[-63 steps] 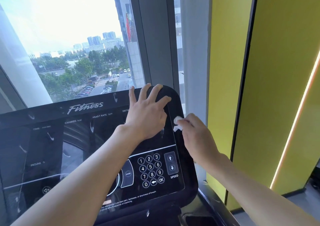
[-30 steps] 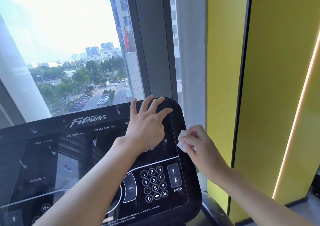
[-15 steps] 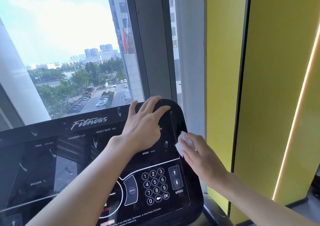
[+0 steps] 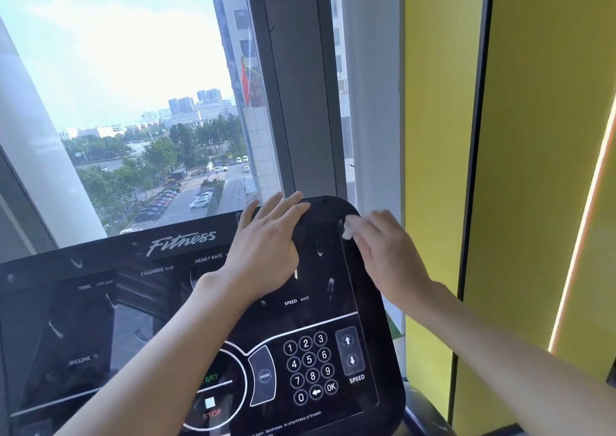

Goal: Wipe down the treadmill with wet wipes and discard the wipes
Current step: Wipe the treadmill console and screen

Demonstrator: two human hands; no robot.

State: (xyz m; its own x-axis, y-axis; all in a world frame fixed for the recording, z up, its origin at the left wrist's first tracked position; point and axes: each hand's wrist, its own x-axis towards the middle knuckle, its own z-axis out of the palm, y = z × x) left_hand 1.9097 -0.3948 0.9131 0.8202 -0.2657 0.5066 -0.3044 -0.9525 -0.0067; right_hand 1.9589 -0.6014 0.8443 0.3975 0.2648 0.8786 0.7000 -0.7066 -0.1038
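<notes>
Black console: treadmill's panel, glossy, with wet streaks across its face.
Wipe: small, white, bunched, on the console's top right corner, at the rim.
Right hand: fingers look nearly straight, pressing the wipe onto the rim; blurred, so likely mid-stroke.
Left hand: flat on the console near its top edge, fingers spread over that edge, holding nothing; probably bracing.
Progress: seems partway; the streaks suggest the face got wiped and the right rim is the step in hand.
Left to do: any treadmill parts out of view, then discarding the wipe; no bin shows.
Count: one wipe, two hands, one console, one keypad.
</notes>
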